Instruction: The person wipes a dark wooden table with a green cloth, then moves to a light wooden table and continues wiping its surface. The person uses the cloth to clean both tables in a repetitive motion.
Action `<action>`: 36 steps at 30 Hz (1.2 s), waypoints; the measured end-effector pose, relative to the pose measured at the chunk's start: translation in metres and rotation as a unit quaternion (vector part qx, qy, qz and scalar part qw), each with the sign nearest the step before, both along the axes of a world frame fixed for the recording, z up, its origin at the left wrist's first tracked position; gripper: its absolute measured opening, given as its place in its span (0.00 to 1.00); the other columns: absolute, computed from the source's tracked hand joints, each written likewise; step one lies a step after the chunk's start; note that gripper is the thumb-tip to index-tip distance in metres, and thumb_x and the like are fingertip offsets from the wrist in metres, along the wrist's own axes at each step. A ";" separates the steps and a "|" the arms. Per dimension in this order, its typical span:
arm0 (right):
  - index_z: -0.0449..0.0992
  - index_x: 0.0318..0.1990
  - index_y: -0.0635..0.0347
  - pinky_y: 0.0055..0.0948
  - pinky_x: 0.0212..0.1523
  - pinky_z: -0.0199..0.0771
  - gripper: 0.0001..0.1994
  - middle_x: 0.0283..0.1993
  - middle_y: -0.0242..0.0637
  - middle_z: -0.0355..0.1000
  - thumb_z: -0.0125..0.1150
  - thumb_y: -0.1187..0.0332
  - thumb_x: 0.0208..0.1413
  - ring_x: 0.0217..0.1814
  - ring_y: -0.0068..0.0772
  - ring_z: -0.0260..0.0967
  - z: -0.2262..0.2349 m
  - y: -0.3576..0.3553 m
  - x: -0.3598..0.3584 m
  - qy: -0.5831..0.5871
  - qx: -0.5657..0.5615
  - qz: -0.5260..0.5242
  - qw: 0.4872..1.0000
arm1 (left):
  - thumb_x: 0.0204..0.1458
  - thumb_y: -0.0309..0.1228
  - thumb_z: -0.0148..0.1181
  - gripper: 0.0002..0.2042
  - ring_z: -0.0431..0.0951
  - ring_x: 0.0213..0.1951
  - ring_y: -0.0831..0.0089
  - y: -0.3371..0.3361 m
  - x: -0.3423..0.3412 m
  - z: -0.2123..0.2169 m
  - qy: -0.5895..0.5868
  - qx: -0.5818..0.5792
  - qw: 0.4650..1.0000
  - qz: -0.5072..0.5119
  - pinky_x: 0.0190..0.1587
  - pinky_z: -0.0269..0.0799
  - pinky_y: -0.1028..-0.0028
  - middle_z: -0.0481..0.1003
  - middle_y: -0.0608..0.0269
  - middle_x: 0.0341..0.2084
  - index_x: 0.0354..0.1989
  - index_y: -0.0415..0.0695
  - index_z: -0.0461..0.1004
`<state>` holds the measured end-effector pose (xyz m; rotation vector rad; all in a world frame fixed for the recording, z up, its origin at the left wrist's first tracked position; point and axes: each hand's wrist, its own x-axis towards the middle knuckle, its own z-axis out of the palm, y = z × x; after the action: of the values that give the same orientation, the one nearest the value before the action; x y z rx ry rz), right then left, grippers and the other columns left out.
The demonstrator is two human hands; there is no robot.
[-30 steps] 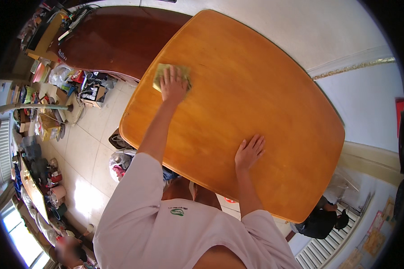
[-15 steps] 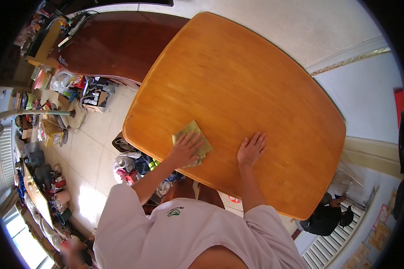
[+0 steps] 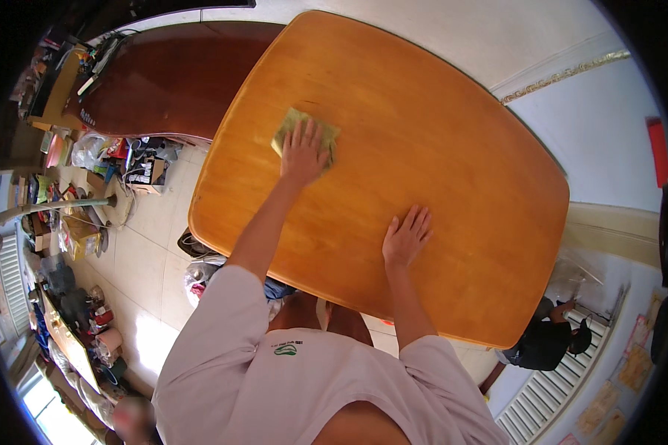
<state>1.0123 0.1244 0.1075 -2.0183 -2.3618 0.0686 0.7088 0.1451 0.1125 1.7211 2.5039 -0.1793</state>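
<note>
A yellow-green cleaning cloth (image 3: 328,136) lies spread on the orange-brown wooden tabletop (image 3: 423,148), towards its far left part. My left hand (image 3: 303,154) rests flat on top of the cloth with fingers stretched out and hides much of it. On the bare wood nearer to me, my right hand (image 3: 405,239) lies palm down with its fingers spread and nothing in it. The tabletop has rounded corners and shows some sheen and a few dark marks near the cloth.
A dark red desk (image 3: 178,74) adjoins the table at the far left. Boxes and bags (image 3: 148,167) crowd the floor below it. Bags lie under the table's near left edge. A person in black (image 3: 542,341) is by the white radiator (image 3: 531,408) at right.
My left hand and the cloth beneath it have slid away from me across the tabletop, from the near edge to the far left. The right hand stays flat, nearly in place.
</note>
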 end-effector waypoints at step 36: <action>0.48 0.72 0.56 0.54 0.73 0.36 0.31 0.77 0.42 0.39 0.36 0.50 0.68 0.80 0.42 0.32 0.004 0.003 0.004 0.008 -0.009 0.002 1.000 | 0.60 0.48 0.47 0.32 0.43 0.72 0.51 -0.239 0.098 0.005 -0.030 0.077 0.973 0.217 0.69 0.45 0.49 0.48 0.53 0.71 0.71 0.48 0.53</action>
<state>1.0159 0.1276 0.1116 -2.0134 -2.3643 0.1073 0.8065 -0.0940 0.1174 1.1523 2.8306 0.1026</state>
